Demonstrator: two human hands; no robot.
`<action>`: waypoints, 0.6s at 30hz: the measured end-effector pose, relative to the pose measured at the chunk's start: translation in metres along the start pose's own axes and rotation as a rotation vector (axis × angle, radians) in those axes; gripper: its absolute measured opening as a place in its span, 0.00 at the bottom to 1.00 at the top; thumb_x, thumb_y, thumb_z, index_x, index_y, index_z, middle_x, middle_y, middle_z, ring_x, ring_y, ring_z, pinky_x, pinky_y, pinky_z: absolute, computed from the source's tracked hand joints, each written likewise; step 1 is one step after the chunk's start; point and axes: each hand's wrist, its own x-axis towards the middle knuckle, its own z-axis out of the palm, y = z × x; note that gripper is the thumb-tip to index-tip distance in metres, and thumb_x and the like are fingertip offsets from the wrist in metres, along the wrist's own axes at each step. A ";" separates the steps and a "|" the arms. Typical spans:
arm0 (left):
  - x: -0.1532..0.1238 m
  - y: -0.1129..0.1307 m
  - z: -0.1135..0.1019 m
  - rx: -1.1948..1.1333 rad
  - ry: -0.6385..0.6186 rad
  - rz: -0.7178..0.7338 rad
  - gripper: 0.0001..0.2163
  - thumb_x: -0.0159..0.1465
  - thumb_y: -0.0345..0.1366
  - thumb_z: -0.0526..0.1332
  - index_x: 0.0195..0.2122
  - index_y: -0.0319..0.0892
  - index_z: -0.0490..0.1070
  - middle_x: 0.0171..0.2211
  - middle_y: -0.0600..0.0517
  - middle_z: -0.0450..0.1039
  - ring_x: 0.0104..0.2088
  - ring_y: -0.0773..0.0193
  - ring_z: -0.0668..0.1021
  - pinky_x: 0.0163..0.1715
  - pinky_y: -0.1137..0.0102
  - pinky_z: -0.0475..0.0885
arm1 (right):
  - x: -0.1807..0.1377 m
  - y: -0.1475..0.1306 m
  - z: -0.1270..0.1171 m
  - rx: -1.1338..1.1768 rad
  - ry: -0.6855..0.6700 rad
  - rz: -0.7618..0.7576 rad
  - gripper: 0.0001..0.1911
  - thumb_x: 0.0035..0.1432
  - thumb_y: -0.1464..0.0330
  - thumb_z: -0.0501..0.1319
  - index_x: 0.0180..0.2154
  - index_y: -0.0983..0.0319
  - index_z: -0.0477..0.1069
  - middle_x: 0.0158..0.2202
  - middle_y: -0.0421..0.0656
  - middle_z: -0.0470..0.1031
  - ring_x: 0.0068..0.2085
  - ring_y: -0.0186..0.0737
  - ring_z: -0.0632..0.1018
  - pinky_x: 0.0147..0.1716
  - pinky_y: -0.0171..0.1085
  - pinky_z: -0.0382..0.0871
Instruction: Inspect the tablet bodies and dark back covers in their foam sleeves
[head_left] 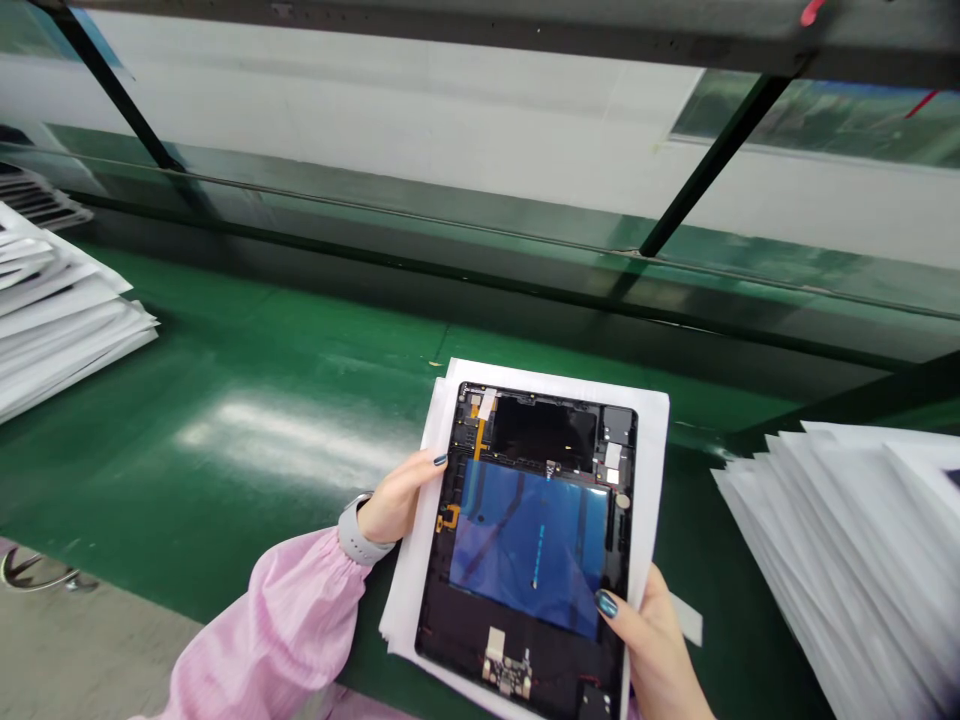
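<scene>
An opened tablet (529, 545) lies with its inner side up, showing black parts, small boards and a shiny blue film in the middle. It rests on a few white sheets (652, 430). My left hand (397, 495) grips the left edge of sheets and tablet, thumb on top; a grey watch and a pink sleeve show at the wrist. My right hand (656, 640) grips the lower right edge, its thumb pressed on the tablet's frame. Both hands hold the tablet and sheets just above the green belt (262, 400).
A fanned stack of white sheets (855, 540) lies at the right. Another white stack (52, 320) sits at the far left. Dark metal bars (712, 160) and a frame run across behind the belt. A grey floor (75, 640) shows at lower left.
</scene>
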 end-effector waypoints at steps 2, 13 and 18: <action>0.000 -0.001 -0.001 -0.002 0.006 -0.002 0.12 0.54 0.39 0.68 0.37 0.40 0.80 0.40 0.46 0.81 0.47 0.47 0.78 0.51 0.59 0.71 | 0.004 0.002 -0.004 -0.037 -0.055 -0.024 0.22 0.37 0.55 0.76 0.35 0.57 0.78 0.32 0.43 0.81 0.31 0.45 0.79 0.30 0.37 0.73; 0.007 0.003 0.002 0.585 0.253 0.304 0.10 0.58 0.42 0.65 0.27 0.39 0.75 0.27 0.52 0.74 0.33 0.60 0.72 0.37 0.70 0.66 | 0.034 0.001 0.006 -0.264 -0.165 -0.081 0.14 0.49 0.58 0.72 0.35 0.60 0.79 0.31 0.43 0.80 0.33 0.45 0.77 0.32 0.37 0.72; 0.013 0.004 0.001 0.679 0.236 0.310 0.10 0.60 0.41 0.63 0.34 0.40 0.76 0.24 0.55 0.71 0.29 0.63 0.69 0.32 0.72 0.64 | 0.038 0.002 0.010 -0.227 -0.174 -0.055 0.21 0.49 0.57 0.71 0.44 0.59 0.76 0.39 0.45 0.81 0.38 0.48 0.79 0.38 0.40 0.74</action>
